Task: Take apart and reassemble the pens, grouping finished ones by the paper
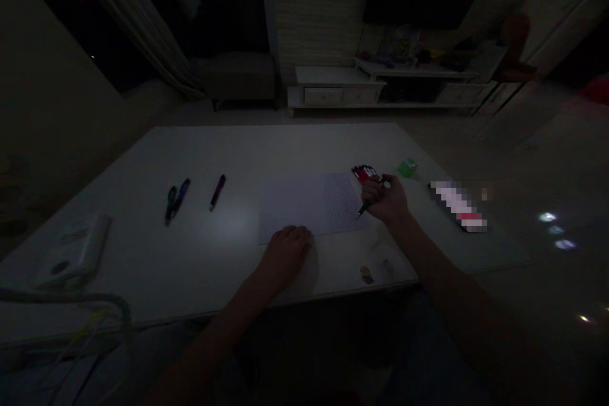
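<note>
A sheet of paper (295, 203) lies on the white table, with dense handwriting covering its right part while the left part is blank. My left hand (288, 247) rests palm down on the paper's lower edge, fingers lying flat and holding nothing. Between the fingers of my right hand (383, 198) is a dark pen (364, 208), its tip pointing down-left at the right edge of the writing. Whether the tip touches the paper I cannot tell. Just beyond that hand several red and dark pens (364, 172) lie side by side, partly hidden by it.
A dark pink pen (217, 193) and two dark pens (181, 196) lie on the left. A white box (78, 247) is at the table's left edge, near a cable (95, 298). On the right are a green cube (407, 167) and a phone (457, 206). The room is dim.
</note>
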The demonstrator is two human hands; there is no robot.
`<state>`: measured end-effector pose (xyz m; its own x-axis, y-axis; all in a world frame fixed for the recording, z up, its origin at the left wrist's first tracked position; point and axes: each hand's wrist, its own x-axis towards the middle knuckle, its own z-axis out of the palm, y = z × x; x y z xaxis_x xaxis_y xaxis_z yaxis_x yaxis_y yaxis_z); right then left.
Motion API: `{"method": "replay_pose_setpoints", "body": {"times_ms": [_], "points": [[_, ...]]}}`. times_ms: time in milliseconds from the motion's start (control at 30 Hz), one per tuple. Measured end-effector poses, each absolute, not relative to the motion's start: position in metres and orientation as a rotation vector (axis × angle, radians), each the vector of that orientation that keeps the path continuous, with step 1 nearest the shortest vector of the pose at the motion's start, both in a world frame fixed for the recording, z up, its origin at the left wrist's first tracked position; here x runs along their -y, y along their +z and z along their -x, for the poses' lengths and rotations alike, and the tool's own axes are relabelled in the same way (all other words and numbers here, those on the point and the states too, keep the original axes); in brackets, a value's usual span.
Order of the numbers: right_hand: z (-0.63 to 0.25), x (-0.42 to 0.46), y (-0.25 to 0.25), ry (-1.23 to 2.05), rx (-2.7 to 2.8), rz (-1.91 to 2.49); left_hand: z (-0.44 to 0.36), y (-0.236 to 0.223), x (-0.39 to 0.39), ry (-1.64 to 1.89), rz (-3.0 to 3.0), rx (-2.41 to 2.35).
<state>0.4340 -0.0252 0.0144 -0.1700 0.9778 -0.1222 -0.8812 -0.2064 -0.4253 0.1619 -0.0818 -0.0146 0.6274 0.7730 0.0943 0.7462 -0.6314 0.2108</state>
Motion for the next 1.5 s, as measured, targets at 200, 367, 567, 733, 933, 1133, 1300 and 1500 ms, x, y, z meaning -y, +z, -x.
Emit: {"method": "replay_pose_setpoints", "body": {"times_ms": [200,367,567,733,933,1133,1300,1500], "points": [[-0.428,0.020,0.023,1.772,0.282,0.398,-0.163,-0.015,0.083,0.157,-2.681,-1.270],[-0.416,0.011,0.027,1.658,0.462,0.741,-0.165,-0.010,0.085,0.075,-2.686,-1.291],[-0.391,0.003,0.006,1.540,0.966,1.264,-0.166,-0.013,0.086,0.029,-2.701,-1.283],[-0.372,0.003,-0.019,1.173,1.207,1.389,-0.168,-0.016,0.085,0.019,-2.711,-1.258],[-0.367,0.010,-0.037,1.076,1.257,1.401,-0.168,-0.015,0.083,0.033,-2.744,-1.253],[-0.358,0.008,-0.047,0.895,1.230,1.448,-0.169,-0.015,0.082,0.027,-2.758,-1.250],[-0.352,0.008,-0.052,0.799,1.248,1.501,-0.168,-0.017,0.081,0.045,-2.744,-1.243],[-0.349,0.009,-0.054,0.770,1.287,1.575,-0.168,-0.018,0.083,0.043,-2.738,-1.253]]}}
